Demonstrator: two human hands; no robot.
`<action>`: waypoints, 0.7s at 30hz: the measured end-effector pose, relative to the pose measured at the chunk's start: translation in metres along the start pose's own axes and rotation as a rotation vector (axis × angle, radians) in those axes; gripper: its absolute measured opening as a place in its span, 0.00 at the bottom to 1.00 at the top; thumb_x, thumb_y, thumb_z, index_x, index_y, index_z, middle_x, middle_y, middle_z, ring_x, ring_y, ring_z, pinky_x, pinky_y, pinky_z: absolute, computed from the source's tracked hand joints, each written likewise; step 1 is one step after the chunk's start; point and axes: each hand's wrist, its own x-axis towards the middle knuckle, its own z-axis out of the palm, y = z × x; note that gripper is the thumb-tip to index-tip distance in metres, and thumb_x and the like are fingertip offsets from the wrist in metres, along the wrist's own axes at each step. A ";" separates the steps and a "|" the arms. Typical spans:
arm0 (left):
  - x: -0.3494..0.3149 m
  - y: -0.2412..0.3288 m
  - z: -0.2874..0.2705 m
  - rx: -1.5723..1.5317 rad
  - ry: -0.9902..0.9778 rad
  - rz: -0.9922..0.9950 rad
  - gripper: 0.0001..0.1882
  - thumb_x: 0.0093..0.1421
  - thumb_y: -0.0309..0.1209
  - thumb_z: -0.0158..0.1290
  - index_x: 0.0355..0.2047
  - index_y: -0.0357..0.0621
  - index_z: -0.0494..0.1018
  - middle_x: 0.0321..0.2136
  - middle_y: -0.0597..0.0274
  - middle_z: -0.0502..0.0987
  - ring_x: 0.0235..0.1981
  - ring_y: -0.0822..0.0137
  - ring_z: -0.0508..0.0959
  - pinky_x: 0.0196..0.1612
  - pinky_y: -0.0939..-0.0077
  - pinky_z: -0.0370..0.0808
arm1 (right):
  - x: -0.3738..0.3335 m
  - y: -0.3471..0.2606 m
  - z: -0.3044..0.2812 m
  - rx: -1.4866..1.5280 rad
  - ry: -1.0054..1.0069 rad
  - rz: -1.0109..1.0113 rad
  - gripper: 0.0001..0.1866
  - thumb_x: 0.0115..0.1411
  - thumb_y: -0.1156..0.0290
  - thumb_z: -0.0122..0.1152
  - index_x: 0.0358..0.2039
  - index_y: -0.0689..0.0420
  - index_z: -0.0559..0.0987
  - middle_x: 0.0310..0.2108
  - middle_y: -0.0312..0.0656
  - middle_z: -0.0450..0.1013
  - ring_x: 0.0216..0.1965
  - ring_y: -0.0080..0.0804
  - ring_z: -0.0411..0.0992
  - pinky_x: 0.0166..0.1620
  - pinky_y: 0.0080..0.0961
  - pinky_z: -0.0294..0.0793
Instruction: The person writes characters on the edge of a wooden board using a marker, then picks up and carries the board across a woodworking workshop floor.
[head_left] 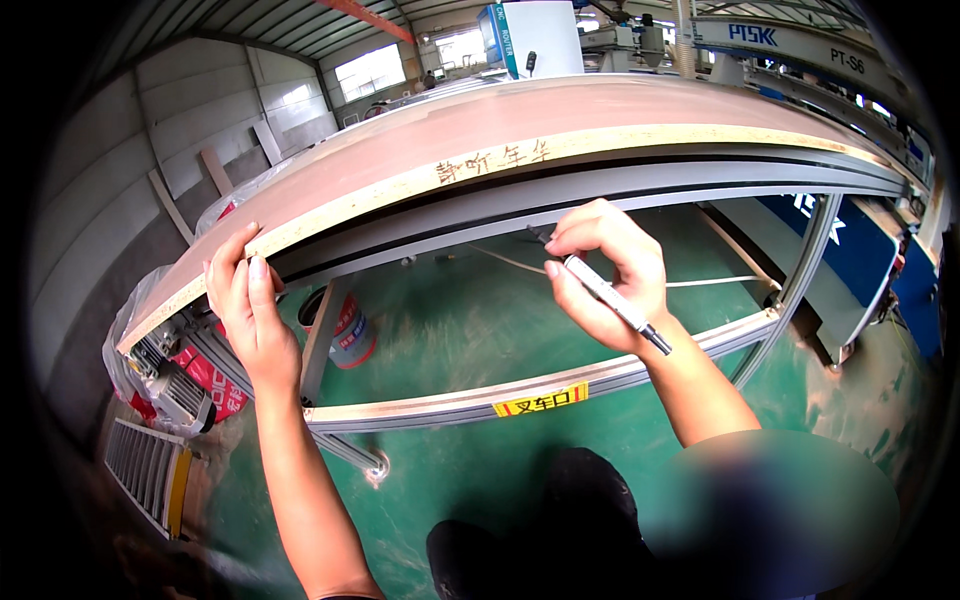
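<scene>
A wide brownish-pink particle board [330, 170] lies flat on a grey metal frame, its pale raw edge toward me. Several dark handwritten characters [492, 160] run along that edge near the middle. At the board's left part, my left hand [248, 310] is closed on the edge, with fingertips against it. Below the writing and to its right, my right hand [615, 270] pinches a white marker pen [600, 288] with black ends. The pen slants, its dark tip pointing up and left, apart from the board.
A crossbar [430, 410] with a yellow label spans the frame's lower front. Beneath the board stands a red and grey bucket [352, 338] on the green floor. An electric motor [180, 395] sits at the left. Blue and white machinery [840, 260] stands at the right.
</scene>
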 end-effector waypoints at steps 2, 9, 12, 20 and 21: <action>0.000 0.002 0.002 0.020 -0.003 -0.004 0.16 0.68 0.34 0.41 0.45 0.35 0.73 0.31 0.63 0.69 0.35 0.68 0.67 0.66 0.63 0.46 | -0.001 -0.001 -0.003 0.010 0.022 -0.003 0.09 0.46 0.84 0.61 0.30 0.63 0.76 0.30 0.45 0.73 0.28 0.30 0.70 0.31 0.22 0.70; 0.002 0.014 0.002 -0.012 -0.006 -0.060 0.17 0.68 0.34 0.41 0.48 0.37 0.73 0.25 0.66 0.67 0.31 0.71 0.65 0.65 0.64 0.48 | 0.008 0.005 -0.014 0.027 0.237 0.033 0.09 0.49 0.80 0.62 0.33 0.62 0.77 0.28 0.42 0.73 0.27 0.28 0.71 0.33 0.22 0.71; 0.002 0.013 0.002 0.017 0.008 -0.053 0.17 0.68 0.34 0.41 0.50 0.38 0.72 0.23 0.67 0.66 0.30 0.72 0.66 0.66 0.64 0.47 | 0.024 0.009 -0.026 -0.090 0.335 -0.079 0.07 0.51 0.79 0.61 0.33 0.63 0.77 0.28 0.42 0.74 0.29 0.27 0.72 0.35 0.22 0.72; 0.002 0.012 0.003 -0.023 0.020 -0.069 0.17 0.68 0.34 0.40 0.50 0.39 0.72 0.23 0.68 0.67 0.31 0.72 0.67 0.67 0.63 0.46 | 0.052 0.022 -0.030 -0.118 0.204 -0.098 0.07 0.48 0.78 0.64 0.27 0.62 0.73 0.24 0.39 0.72 0.24 0.24 0.71 0.32 0.19 0.72; 0.001 0.011 0.004 -0.023 0.024 -0.066 0.17 0.68 0.34 0.40 0.50 0.39 0.72 0.23 0.68 0.67 0.31 0.72 0.67 0.67 0.63 0.46 | 0.053 0.023 -0.027 -0.127 0.199 -0.116 0.07 0.48 0.78 0.64 0.25 0.62 0.73 0.23 0.40 0.71 0.23 0.25 0.70 0.29 0.19 0.71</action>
